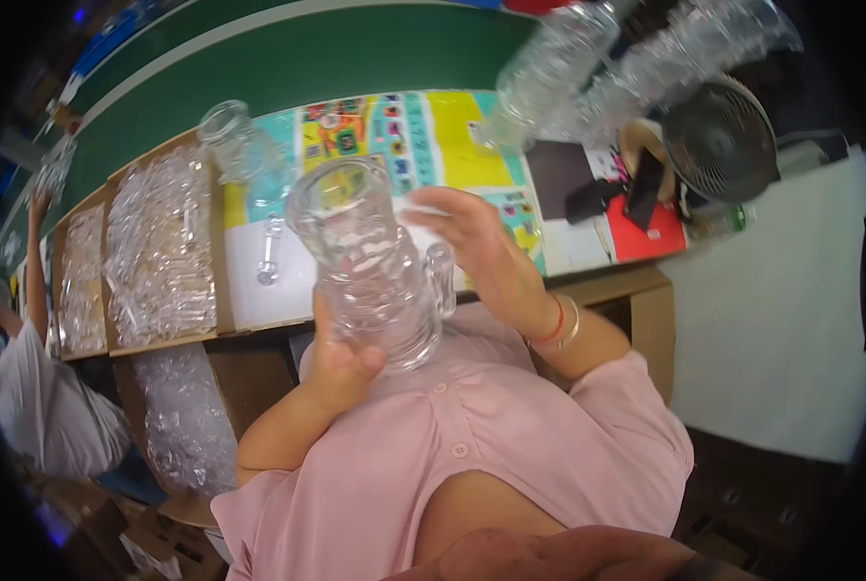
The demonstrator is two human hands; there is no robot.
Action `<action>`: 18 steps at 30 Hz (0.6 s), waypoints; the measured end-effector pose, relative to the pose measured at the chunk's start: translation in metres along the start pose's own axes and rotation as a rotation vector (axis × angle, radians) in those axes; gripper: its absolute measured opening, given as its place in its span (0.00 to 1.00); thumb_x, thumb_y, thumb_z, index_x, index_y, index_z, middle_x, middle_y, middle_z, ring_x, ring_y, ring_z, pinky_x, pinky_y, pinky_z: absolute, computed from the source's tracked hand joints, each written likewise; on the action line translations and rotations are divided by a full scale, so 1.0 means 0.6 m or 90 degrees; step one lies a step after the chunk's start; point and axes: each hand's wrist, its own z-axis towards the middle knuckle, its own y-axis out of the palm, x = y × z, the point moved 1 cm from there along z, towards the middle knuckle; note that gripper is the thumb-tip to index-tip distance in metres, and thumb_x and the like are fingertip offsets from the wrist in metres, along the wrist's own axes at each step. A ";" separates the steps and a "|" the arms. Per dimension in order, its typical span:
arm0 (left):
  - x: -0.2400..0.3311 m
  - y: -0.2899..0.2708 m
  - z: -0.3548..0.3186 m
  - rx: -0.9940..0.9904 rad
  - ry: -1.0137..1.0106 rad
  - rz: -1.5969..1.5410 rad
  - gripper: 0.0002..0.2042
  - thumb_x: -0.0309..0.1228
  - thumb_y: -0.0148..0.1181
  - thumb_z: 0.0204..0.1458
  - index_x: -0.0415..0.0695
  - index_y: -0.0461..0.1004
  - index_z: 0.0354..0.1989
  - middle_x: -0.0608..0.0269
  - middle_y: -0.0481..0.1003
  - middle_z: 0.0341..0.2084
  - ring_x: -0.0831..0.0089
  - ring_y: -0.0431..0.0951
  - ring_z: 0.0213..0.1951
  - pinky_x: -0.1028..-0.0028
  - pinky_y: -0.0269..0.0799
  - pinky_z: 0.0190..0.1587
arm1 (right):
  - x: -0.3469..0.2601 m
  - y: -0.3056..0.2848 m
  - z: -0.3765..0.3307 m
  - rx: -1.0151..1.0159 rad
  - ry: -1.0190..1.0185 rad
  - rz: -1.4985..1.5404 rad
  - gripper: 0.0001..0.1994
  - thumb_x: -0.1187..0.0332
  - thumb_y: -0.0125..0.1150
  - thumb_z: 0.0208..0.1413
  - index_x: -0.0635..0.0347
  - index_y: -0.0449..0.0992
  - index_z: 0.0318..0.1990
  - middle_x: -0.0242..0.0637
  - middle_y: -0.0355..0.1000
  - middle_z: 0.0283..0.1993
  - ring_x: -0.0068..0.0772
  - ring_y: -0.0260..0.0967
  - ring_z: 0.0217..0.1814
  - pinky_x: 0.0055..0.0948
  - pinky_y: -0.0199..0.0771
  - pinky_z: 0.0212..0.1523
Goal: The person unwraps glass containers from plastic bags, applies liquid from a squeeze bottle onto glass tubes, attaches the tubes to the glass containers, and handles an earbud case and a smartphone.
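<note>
While the left hand (344, 368) is closed around the lower part of a clear glass jar (375, 281), tilted before the chest, the right hand (486, 257) is raised beside it, open, fingers extended, holding nothing visible. The left fingers are largely hidden; the jar's side piece (440, 279) is indistinct.

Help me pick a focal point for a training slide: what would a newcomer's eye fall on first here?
First, the large clear glass vessel in the middle, held near its lower end by the left hand, with the open right hand raised beside it. Next, the brightly coloured printed surface beyond it, and the many clear pieces crowded together at left. The round dark fan at upper right also stands out.
</note>
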 end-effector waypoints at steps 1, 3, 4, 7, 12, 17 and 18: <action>-0.013 -0.007 -0.005 0.028 0.019 0.008 0.48 0.50 0.64 0.45 0.43 0.36 0.65 0.53 0.54 0.60 0.59 0.57 0.62 0.60 0.53 0.62 | 0.004 0.001 -0.008 0.051 -0.160 -0.240 0.37 0.43 0.44 0.59 0.69 0.53 0.62 0.47 0.55 0.63 0.42 0.56 0.64 0.38 0.49 0.65; -0.032 -0.020 -0.014 0.018 0.197 0.241 0.46 0.50 0.62 0.47 0.39 0.39 0.64 0.51 0.54 0.60 0.56 0.55 0.62 0.59 0.51 0.62 | 0.012 0.001 -0.026 -0.044 -0.228 -0.480 0.42 0.44 0.54 0.53 0.69 0.47 0.64 0.47 0.52 0.64 0.44 0.56 0.64 0.38 0.50 0.64; -0.033 -0.023 -0.018 0.028 0.256 0.323 0.45 0.51 0.61 0.47 0.38 0.41 0.64 0.50 0.54 0.60 0.55 0.55 0.62 0.59 0.50 0.62 | 0.019 0.007 -0.035 -0.082 -0.258 -0.553 0.44 0.45 0.58 0.51 0.69 0.46 0.64 0.47 0.51 0.64 0.44 0.56 0.64 0.38 0.50 0.64; -0.026 -0.045 -0.010 -0.126 0.166 0.347 0.47 0.52 0.62 0.46 0.35 0.42 0.64 0.45 0.53 0.60 0.52 0.53 0.62 0.59 0.49 0.62 | 0.043 0.022 -0.045 0.002 -0.066 -0.344 0.48 0.52 0.68 0.44 0.67 0.45 0.65 0.47 0.53 0.64 0.40 0.56 0.64 0.38 0.54 0.63; -0.041 -0.096 -0.038 0.060 0.119 0.239 0.50 0.57 0.64 0.39 0.33 0.50 0.62 0.46 0.55 0.59 0.54 0.57 0.61 0.60 0.54 0.60 | 0.079 0.027 -0.024 -0.269 0.207 0.053 0.49 0.58 0.72 0.40 0.65 0.45 0.65 0.43 0.57 0.62 0.35 0.55 0.64 0.36 0.54 0.63; -0.034 -0.156 -0.080 0.035 -0.160 -0.368 0.43 0.54 0.58 0.47 0.32 0.51 0.62 0.45 0.59 0.58 0.57 0.63 0.59 0.59 0.60 0.60 | 0.084 0.073 0.054 -0.598 0.263 -0.077 0.34 0.51 0.53 0.57 0.67 0.53 0.62 0.43 0.60 0.60 0.31 0.58 0.62 0.32 0.56 0.61; -0.020 -0.175 -0.091 0.102 -0.119 -0.316 0.41 0.53 0.56 0.49 0.32 0.51 0.62 0.44 0.59 0.58 0.54 0.62 0.59 0.57 0.60 0.60 | 0.070 0.080 0.070 -0.577 0.254 -0.067 0.34 0.44 0.37 0.61 0.69 0.58 0.60 0.50 0.64 0.57 0.39 0.61 0.60 0.34 0.58 0.60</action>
